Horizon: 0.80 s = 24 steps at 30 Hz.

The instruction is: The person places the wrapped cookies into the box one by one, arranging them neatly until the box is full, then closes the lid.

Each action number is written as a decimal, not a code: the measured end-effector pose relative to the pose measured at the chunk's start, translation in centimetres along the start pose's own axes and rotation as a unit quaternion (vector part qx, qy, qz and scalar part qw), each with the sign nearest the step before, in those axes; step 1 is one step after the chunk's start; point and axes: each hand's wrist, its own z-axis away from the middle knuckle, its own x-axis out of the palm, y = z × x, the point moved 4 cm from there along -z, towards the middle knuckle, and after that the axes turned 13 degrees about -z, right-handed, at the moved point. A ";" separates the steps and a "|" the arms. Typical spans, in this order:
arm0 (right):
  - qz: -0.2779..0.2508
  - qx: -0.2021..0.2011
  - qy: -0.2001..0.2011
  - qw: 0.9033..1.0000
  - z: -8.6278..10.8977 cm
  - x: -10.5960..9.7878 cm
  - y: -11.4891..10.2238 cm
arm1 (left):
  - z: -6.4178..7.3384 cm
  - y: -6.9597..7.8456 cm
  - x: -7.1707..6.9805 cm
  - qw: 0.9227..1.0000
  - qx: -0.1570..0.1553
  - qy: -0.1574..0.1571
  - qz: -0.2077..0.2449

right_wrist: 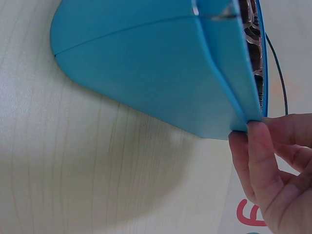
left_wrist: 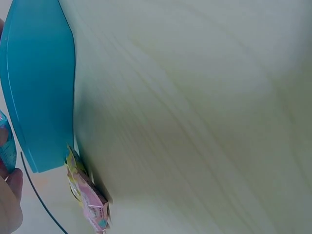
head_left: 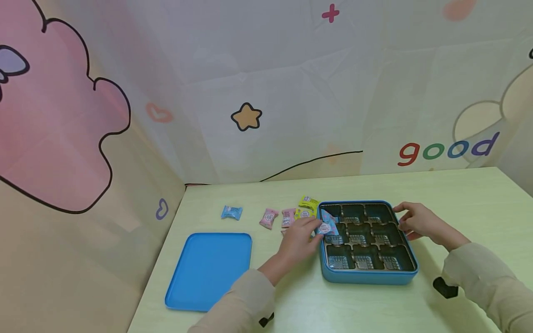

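A blue box (head_left: 368, 277) with a dark tray of square compartments (head_left: 361, 233) stands on the table. My left hand (head_left: 300, 238) is at its left rim and pinches a blue-wrapped candy (head_left: 324, 228) over the near-left compartments. The left wrist view shows the wrapper (left_wrist: 7, 148) at the left edge, with the thumb against it. More blue and pink wrapper (head_left: 329, 216) shows just behind, in the upper left compartment. My right hand (head_left: 420, 222) holds the box's right rim near the far corner; in the right wrist view its fingertips (right_wrist: 260, 130) pinch that rim.
Left of the box lie yellow candies (head_left: 308, 201) and pink candies (head_left: 269, 218), some partly behind the left hand. A blue candy (head_left: 231, 212) lies farther left. In front of it is a flat blue lid (head_left: 210, 270). A printed cloth (head_left: 291, 115) hangs behind the table.
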 end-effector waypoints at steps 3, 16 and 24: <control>0.000 -0.001 0.000 1.000 0.0 0.0 0.0 | -0.1 0.1 0.1 1.000 -0.002 -0.006 0.001; 0.001 0.004 0.002 1.000 0.1 0.0 0.0 | -0.8 0.9 0.6 1.000 0.008 0.011 -0.003; -0.003 0.004 0.003 1.000 0.0 -0.1 0.1 | -1.4 1.6 0.9 1.000 0.011 0.003 0.002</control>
